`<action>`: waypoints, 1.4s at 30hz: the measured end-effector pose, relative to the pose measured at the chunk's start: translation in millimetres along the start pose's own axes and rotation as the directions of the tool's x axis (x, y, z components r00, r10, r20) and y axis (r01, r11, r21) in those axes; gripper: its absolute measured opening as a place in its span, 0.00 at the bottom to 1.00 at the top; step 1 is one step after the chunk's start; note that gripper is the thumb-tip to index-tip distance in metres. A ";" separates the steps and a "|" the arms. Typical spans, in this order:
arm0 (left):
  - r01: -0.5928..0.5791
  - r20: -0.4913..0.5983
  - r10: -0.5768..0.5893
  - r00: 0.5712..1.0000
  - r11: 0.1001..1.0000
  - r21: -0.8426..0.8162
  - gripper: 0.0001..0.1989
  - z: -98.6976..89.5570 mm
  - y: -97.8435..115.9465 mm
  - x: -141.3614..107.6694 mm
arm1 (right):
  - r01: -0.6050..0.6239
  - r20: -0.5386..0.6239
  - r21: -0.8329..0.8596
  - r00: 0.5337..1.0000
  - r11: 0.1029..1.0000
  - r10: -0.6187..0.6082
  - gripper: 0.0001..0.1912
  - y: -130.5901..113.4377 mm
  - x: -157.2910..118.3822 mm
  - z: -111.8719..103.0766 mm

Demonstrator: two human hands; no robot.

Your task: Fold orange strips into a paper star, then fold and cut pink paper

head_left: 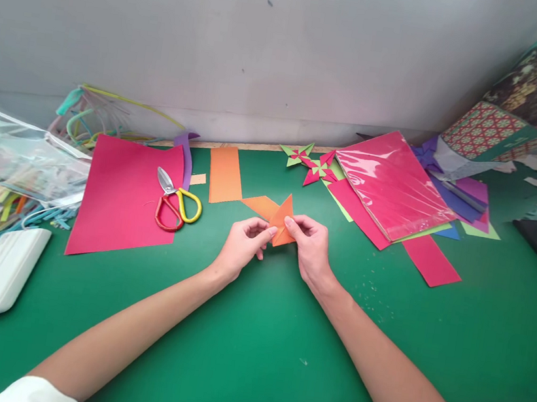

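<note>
A small folded piece of orange paper (281,221) is held between both hands over the middle of the green table, its pointed tip upward. My left hand (247,241) pinches its lower left edge between thumb and fingers. With the thumb pressed on its face, my right hand (311,243) grips the right side. Just behind it lies another folded orange piece (259,205) with a slanted end. Farther back and to the left is an orange paper strip (225,175). The fingers behind the held paper are partly hidden.
Scissors (169,201) with red and yellow handles lie on a red sheet (121,195) to the left. Folded paper stars (320,167) and a plastic-wrapped red paper pack (394,184) are at the back right. A white power strip (2,271) sits at the left.
</note>
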State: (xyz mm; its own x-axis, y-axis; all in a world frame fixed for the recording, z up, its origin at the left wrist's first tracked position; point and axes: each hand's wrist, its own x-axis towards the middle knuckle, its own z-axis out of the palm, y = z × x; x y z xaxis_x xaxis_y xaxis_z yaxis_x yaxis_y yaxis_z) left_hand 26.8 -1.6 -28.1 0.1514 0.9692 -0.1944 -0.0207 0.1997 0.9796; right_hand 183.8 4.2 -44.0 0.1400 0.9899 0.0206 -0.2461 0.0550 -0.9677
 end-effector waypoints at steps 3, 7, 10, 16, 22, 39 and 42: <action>-0.028 -0.031 0.027 0.999 1.000 -0.008 0.17 1.0 1.5 -1.4 | -0.002 -0.017 -0.001 1.000 1.000 0.002 0.14 1.2 -0.5 0.6; -0.072 -0.008 0.072 0.997 0.997 -0.016 0.16 1.5 1.8 -2.7 | -0.027 -0.031 0.004 0.999 1.000 0.027 0.16 3.6 -1.9 2.6; -0.077 -0.004 0.077 0.997 0.996 -0.038 0.16 2.2 1.7 -2.7 | -0.028 -0.043 0.016 0.999 0.999 0.029 0.16 4.7 -2.7 3.5; -0.066 -0.077 0.063 0.995 0.997 -0.030 0.16 0.5 1.4 0.3 | -0.029 -0.044 0.020 0.999 0.999 0.030 0.13 3.7 -2.7 3.1; -0.144 -0.085 0.144 0.986 0.990 0.002 0.15 -0.9 -0.5 2.0 | -0.023 -0.047 0.028 0.999 0.999 0.024 0.13 1.2 -3.9 4.7; -0.159 -0.121 0.158 0.980 0.987 -0.001 0.16 -1.8 -7.7 4.2 | -0.063 -0.006 0.029 0.998 0.998 0.063 0.13 6.5 -8.5 8.0; -0.167 -0.100 0.165 0.981 0.986 -0.009 0.15 -1.7 -6.3 3.5 | -0.061 -0.022 0.058 0.998 0.996 0.062 0.13 5.6 -8.6 8.8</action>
State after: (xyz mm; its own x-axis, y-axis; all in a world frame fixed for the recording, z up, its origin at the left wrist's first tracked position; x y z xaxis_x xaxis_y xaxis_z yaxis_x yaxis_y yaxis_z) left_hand 25.7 0.8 -35.0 0.0464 0.9983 -0.0338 -0.0548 0.0364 0.9978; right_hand 172.8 -2.9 -47.5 0.1457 0.9883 -0.0455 -0.3092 0.0018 -0.9510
